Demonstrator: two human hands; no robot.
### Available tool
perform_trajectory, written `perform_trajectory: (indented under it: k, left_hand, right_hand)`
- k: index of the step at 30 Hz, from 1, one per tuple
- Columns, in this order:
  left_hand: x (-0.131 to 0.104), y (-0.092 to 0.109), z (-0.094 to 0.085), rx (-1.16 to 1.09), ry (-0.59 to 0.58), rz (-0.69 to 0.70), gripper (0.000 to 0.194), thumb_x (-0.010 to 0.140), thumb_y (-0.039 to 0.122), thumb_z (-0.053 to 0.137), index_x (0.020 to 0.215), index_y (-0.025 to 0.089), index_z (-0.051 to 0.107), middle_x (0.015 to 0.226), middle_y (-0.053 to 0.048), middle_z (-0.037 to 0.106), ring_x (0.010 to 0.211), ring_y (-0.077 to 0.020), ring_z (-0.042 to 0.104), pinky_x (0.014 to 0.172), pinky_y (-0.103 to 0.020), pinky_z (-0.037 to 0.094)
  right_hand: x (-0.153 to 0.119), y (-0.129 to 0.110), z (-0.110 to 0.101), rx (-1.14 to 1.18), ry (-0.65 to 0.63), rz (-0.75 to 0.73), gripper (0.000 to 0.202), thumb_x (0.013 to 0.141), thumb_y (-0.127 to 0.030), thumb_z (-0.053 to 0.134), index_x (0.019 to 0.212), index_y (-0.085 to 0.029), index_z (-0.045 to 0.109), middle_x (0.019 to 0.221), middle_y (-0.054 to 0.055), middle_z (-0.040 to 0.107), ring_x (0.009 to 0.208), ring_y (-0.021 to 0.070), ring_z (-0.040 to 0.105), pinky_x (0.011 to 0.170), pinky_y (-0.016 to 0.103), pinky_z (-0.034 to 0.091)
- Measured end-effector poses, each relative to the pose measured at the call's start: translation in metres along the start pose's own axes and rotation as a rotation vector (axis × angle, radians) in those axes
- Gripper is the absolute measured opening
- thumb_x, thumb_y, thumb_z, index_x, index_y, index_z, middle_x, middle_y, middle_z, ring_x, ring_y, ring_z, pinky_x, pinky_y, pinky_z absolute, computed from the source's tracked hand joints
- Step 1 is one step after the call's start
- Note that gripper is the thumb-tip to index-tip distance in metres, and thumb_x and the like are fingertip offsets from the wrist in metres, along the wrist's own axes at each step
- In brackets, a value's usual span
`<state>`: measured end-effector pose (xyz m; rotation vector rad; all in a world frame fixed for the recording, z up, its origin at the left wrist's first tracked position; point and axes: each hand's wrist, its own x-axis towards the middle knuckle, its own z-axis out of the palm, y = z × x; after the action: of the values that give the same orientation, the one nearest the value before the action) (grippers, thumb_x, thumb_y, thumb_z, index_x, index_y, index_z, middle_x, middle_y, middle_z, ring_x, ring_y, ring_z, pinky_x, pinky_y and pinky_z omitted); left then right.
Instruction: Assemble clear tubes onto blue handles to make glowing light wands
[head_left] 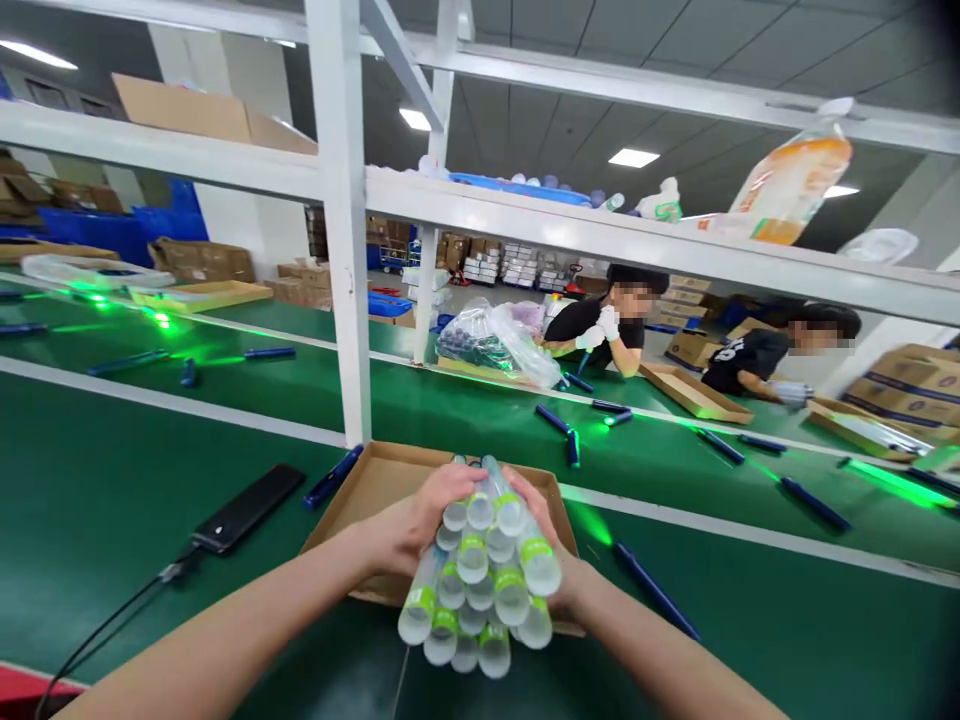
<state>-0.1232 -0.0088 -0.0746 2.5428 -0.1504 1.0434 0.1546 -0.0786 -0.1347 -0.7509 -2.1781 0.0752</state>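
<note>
Between my two hands is a bundle of several clear tubes (pixel 478 585) with light green bands, their round ends facing me. My left hand (pixel 431 510) presses on the bundle's left side, its fingers over the top. On the right side, my right hand (pixel 551 530) wraps round the tubes, partly hidden by them. The bundle is held over a shallow cardboard tray (pixel 390 470). A dark blue pen-like light (pixel 334 477) rests against the tray's left edge, and another blue light (pixel 656 590) lies to the right, shining green.
A black phone (pixel 247 508) with a cable lies on the green table (pixel 112 490) at left. A white post (pixel 337 220) rises behind the tray. Blue lights lie on the conveyor belt (pixel 465 410) beyond, where two people (pixel 600 325) work.
</note>
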Motion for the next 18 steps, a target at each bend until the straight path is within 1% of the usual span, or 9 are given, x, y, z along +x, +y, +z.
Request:
perform_trajectory:
  k: [2,3,5,7,8,11,14,16,18]
  left_hand:
    - [-0.020,-0.023,-0.005,0.099,-0.100,-0.010,0.099,0.091,0.038,0.075,0.167,0.032,0.013,0.168,-0.024,0.034,0.158,-0.0393,0.033,0.128,-0.071,0.019]
    - [-0.027,-0.032,-0.007,0.126,-0.163,-0.050,0.094,0.091,0.036,0.074,0.166,0.033,0.018,0.168,-0.024,0.036,0.158,-0.0384,0.034,0.128,-0.072,0.015]
    - [-0.034,-0.043,-0.013,0.133,-0.285,-0.183,0.082,0.088,0.037,0.077,0.160,0.030,0.039,0.169,-0.022,0.040,0.158,-0.0376,0.036,0.130,-0.071,0.007]
    - [-0.034,-0.044,-0.022,0.107,-0.379,-0.324,0.074,0.082,0.042,0.082,0.150,0.027,0.056,0.168,-0.020,0.044,0.157,-0.0377,0.038,0.131,-0.066,0.004]
    - [-0.034,-0.043,-0.027,0.091,-0.412,-0.385,0.073,0.081,0.045,0.083,0.148,0.026,0.060,0.167,-0.019,0.045,0.156,-0.0375,0.039,0.132,-0.064,0.004]
    - [-0.031,-0.035,-0.046,0.049,-0.476,-0.545,0.068,0.083,0.049,0.082,0.146,0.030,0.064,0.166,-0.012,0.049,0.157,-0.0346,0.039,0.133,-0.056,0.009]
    - [-0.031,-0.027,-0.067,0.071,-0.507,-0.648,0.064,0.085,0.052,0.079,0.145,0.032,0.065,0.164,-0.010,0.051,0.156,-0.0357,0.040,0.132,-0.054,0.013]
    - [-0.032,-0.020,-0.081,0.120,-0.564,-0.683,0.074,0.082,0.054,0.081,0.149,0.029,0.062,0.166,-0.013,0.049,0.155,-0.0389,0.041,0.131,-0.055,0.017]
    - [-0.035,-0.010,-0.089,0.187,-0.626,-0.761,0.094,0.072,0.056,0.086,0.155,0.025,0.056,0.168,-0.018,0.043,0.157,-0.0428,0.038,0.130,-0.057,0.022]
  right_hand:
    - [0.002,0.016,0.016,-0.018,-0.008,-0.101,0.108,0.092,-0.065,0.069,0.171,-0.034,0.003,0.176,0.017,0.019,0.156,0.0468,0.033,0.125,0.071,0.029]
    - [0.001,0.023,0.021,-0.033,-0.024,-0.143,0.112,0.090,-0.063,0.071,0.170,-0.035,-0.003,0.177,0.017,0.017,0.158,0.0475,0.031,0.127,0.072,0.024]
    - [-0.002,0.034,0.025,-0.073,-0.079,-0.195,0.116,0.087,-0.057,0.072,0.170,-0.033,-0.005,0.176,0.019,0.020,0.159,0.0477,0.030,0.127,0.074,0.016]
    - [-0.005,0.041,0.022,-0.115,-0.156,-0.202,0.114,0.087,-0.053,0.071,0.170,-0.029,-0.002,0.173,0.022,0.029,0.160,0.0461,0.030,0.127,0.074,0.013]
    - [-0.006,0.042,0.018,-0.135,-0.202,-0.194,0.112,0.088,-0.051,0.071,0.171,-0.027,0.000,0.171,0.023,0.033,0.160,0.0449,0.029,0.127,0.072,0.014]
    - [-0.008,0.042,-0.002,-0.193,-0.346,-0.131,0.108,0.087,-0.046,0.072,0.170,-0.022,0.008,0.169,0.025,0.039,0.162,0.0431,0.027,0.128,0.069,0.018]
    - [-0.007,0.036,-0.030,-0.244,-0.458,-0.009,0.107,0.084,-0.040,0.079,0.169,-0.016,0.019,0.168,0.029,0.039,0.160,0.0446,0.031,0.127,0.067,0.026]
    - [-0.007,0.030,-0.051,-0.267,-0.516,0.078,0.102,0.080,-0.034,0.083,0.166,-0.015,0.030,0.166,0.027,0.043,0.155,0.0441,0.039,0.125,0.064,0.034]
    - [-0.010,0.022,-0.073,-0.283,-0.560,0.145,0.092,0.080,-0.024,0.081,0.162,-0.018,0.040,0.163,0.023,0.048,0.150,0.0411,0.046,0.123,0.059,0.039]
